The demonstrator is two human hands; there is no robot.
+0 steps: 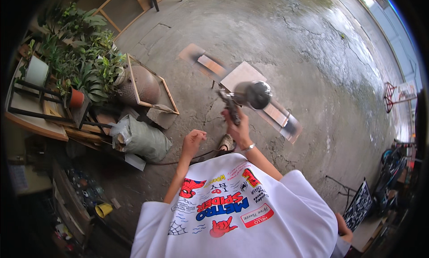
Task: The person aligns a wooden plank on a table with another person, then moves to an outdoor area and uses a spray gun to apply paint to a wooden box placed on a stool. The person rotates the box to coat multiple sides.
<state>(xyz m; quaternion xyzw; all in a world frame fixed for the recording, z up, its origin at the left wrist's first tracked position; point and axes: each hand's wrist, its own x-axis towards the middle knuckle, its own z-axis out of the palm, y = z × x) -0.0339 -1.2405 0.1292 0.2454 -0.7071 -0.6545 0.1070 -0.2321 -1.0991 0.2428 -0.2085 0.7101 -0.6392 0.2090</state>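
Observation:
My right hand (239, 126) grips a dark metal spray gun (230, 106) with a round cup (259, 94), both motion-blurred. Beneath the gun, a pale square board (237, 75) rests on a low stand between two blurred, long board pieces (203, 61) (281, 124) with dark patches. My left hand (194, 137) hangs left of the gun, fingers loosely curled and apart, holding nothing visible. A dark hose (199, 157) runs low behind my forearms, near my shoe (226, 143).
Potted plants (89, 57), a wooden frame (174, 106), a clay jar (143, 86) and a green sack (147, 142) crowd the left. Cracked concrete (313, 43) surrounds the boards. A bicycle (389, 164) stands right. Another person's hand (344, 229) shows at lower right.

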